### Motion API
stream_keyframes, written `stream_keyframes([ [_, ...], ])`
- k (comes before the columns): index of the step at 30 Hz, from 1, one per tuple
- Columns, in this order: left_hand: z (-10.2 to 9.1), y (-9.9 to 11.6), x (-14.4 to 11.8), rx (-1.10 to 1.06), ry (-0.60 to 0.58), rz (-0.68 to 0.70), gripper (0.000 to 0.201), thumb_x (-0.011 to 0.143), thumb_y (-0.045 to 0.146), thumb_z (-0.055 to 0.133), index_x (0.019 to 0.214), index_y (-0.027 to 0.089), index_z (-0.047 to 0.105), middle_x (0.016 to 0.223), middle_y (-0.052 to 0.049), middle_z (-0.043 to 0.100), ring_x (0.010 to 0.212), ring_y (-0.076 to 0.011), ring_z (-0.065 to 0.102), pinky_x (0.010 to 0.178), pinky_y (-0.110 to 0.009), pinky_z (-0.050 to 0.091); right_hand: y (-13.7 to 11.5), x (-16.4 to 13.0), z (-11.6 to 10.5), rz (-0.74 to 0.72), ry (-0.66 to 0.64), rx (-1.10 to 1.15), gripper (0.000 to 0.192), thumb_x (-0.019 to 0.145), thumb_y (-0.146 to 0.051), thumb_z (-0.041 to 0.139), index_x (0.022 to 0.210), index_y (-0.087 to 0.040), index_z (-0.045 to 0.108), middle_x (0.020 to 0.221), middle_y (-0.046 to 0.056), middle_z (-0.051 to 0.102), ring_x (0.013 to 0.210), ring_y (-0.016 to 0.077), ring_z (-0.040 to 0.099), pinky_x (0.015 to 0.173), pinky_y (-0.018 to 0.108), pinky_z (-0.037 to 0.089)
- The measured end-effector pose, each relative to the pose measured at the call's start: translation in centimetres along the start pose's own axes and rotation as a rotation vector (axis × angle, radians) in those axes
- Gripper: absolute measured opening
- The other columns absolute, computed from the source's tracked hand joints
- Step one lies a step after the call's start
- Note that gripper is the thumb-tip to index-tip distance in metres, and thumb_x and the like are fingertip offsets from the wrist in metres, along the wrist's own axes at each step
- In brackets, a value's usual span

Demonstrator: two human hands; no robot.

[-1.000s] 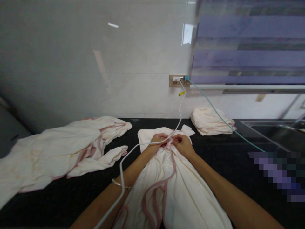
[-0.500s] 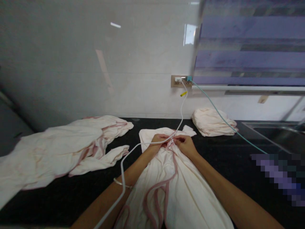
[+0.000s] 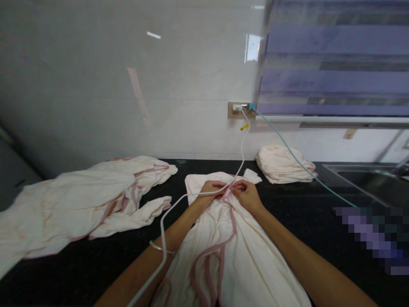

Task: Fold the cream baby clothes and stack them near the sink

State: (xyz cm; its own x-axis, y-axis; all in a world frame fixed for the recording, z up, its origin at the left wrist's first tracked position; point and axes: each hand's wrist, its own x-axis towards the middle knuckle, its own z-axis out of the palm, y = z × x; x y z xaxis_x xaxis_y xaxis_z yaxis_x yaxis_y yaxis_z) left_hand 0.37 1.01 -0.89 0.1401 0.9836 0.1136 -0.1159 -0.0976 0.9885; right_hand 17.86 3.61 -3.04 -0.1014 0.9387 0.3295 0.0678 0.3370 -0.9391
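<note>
A cream garment with pink piping [image 3: 255,247] lies lengthwise on the black counter, its fabric gathered in folds toward its far end. My left hand [image 3: 211,188] has its fingers closed on the gathered part, near the pink trim. Close beside it, my right hand [image 3: 246,194] pinches the same gathered spot from the right. The fingertips of both hands nearly meet there and are partly hidden. A white cable [image 3: 191,194] passes over my left hand and down along my left forearm, which wears a bangle [image 3: 156,246].
A rumpled cream garment [image 3: 79,200] spreads over the counter [image 3: 128,273] at left. A folded cream cloth [image 3: 284,164] sits by the wall, near a sink [image 3: 338,168]. Two cables, one white and one teal [image 3: 287,145], run from a wall socket [image 3: 234,114]. A purple blind [image 3: 335,38] hangs at right.
The view has shifted slightly. My right hand's fingers have moved a little at the gathered spot; both hands stay on the garment.
</note>
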Motion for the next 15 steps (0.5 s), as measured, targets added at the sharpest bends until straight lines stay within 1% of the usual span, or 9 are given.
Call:
stream_keyframes([
  [5,0.15,0.29,-0.13,-0.003,-0.011,-0.009,0.044,0.054,0.040,0.094,0.083,0.010,0.080,0.070,-0.005,0.069,0.056,-0.0097,0.052,0.054,-0.022,0.034,-0.04,-0.10,0.20,0.010,0.015,0.003,0.030,0.065,-0.045,0.080,0.073,-0.020,0.065,0.070,0.008,0.074,0.061,0.0190,0.068,0.055,0.027,0.049],
  [9,0.38,0.62,-0.32,0.064,-0.014,0.017,0.045,0.058,0.044,0.092,0.084,0.011,0.077,0.071,-0.003,0.068,0.057,-0.0098,0.053,0.053,-0.021,0.033,-0.35,-0.18,0.13,0.034,-0.003,-0.019,0.027,0.066,-0.044,0.078,0.071,-0.020,0.067,0.071,0.008,0.075,0.063,0.0202,0.069,0.055,0.027,0.050],
  [12,0.52,0.68,-0.44,0.125,-0.017,0.054,0.045,0.062,0.048,0.090,0.081,0.011,0.072,0.071,-0.002,0.065,0.057,-0.0088,0.052,0.050,-0.020,0.031,-0.66,-0.24,-0.01,0.052,-0.010,-0.025,0.026,0.070,-0.043,0.076,0.077,-0.018,0.072,0.073,0.007,0.076,0.065,0.0198,0.070,0.060,0.028,0.053],
  [15,0.48,0.41,-0.40,0.156,-0.033,0.077,0.046,0.064,0.050,0.088,0.081,0.012,0.070,0.069,0.000,0.063,0.055,-0.0079,0.049,0.049,-0.019,0.031,-0.81,-0.30,-0.09,0.086,-0.054,-0.019,0.030,0.069,-0.043,0.078,0.084,-0.017,0.074,0.075,0.008,0.077,0.067,0.0209,0.072,0.061,0.029,0.054],
])
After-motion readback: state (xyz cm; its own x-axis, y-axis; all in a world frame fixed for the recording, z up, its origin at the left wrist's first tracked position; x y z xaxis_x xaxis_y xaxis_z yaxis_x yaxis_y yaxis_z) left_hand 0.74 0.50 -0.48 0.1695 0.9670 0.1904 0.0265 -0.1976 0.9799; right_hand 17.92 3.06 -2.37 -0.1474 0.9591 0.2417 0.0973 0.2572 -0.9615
